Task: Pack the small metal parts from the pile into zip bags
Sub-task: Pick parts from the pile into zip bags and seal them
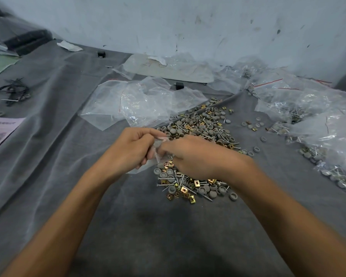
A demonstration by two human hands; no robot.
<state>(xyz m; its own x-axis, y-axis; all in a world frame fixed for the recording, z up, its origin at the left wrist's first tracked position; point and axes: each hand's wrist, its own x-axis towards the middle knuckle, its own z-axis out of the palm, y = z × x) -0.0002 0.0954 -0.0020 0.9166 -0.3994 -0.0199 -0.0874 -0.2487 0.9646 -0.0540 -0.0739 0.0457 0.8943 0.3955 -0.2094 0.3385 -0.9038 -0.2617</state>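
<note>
Small metal parts [200, 126] (screws, brass-coloured clips and grey caps) lie in a pile on the grey-clothed table [148, 226], spreading just beyond and beneath the person's fingers. Between the two hands is a little clear zip bag [160, 154], held just above the near part of the pile. The left hand [131, 148] has its fingers [146, 156] curled, pinching the bag's left side. The right hand [190, 156] curls in toward the bag from the other side. Its fingertips are hidden behind the knuckles, so I cannot tell whether they pinch the far lip or push parts in.

The step looks like filling or closing this bag. To do it well, I'd judge the mouth should face up, directly over the pile, so a dropped piece falls back there. Screw points should not pierce the film, and the zip strip should be free of parts before it is pressed. Empty bags [136, 100] wait beyond the left fingers, and filled bags [318, 120] lie well off to the right.
</note>
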